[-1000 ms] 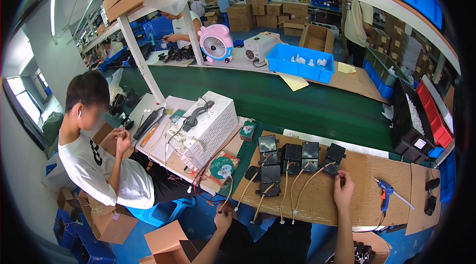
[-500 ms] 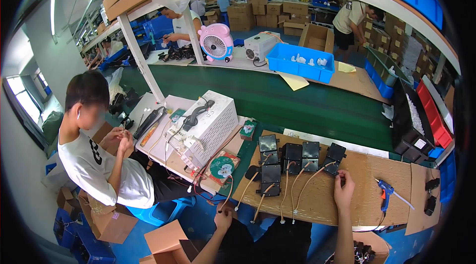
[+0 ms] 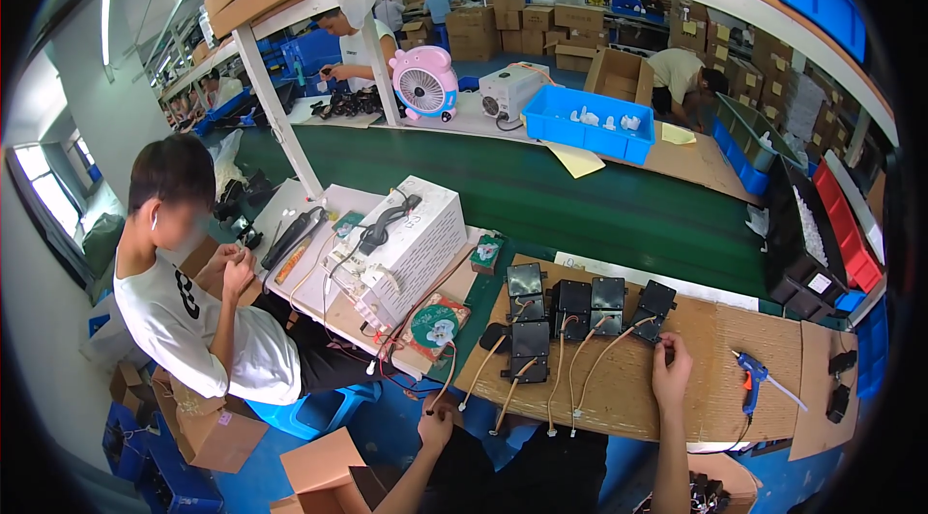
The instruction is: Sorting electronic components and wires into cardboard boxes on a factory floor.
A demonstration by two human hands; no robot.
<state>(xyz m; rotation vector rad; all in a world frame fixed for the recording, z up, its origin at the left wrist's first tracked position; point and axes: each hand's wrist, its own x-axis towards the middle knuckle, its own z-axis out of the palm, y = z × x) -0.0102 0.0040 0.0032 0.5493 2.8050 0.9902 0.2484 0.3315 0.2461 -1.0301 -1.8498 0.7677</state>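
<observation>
Several flat black plastic boxes [image 3: 572, 305], each with a thin wire tail, lie in a cluster on the cardboard-covered bench. My right hand [image 3: 672, 371] has its fingertips closed at the lower edge of the rightmost black box [image 3: 656, 300]. Low at the bench's left end, my left hand [image 3: 436, 424] is closed around the end of a thin cable [image 3: 448, 379]. That cable runs up to a round green piece [image 3: 436, 327] on a wooden-looking block. The plug end inside my left fingers is hidden.
A blue glue gun [image 3: 751, 381] lies right of my right hand, its cord hanging off the front edge. A white metal power unit [image 3: 406, 248] stands left, beside a seated co-worker [image 3: 208, 292]. Beyond the green belt [image 3: 619, 210] sits a blue bin [image 3: 588, 125].
At the far right, a co-worker has bent down lower. The seated co-worker's hands have shifted slightly. My own hands and the black boxes hold their places; the view has tilted a little.
</observation>
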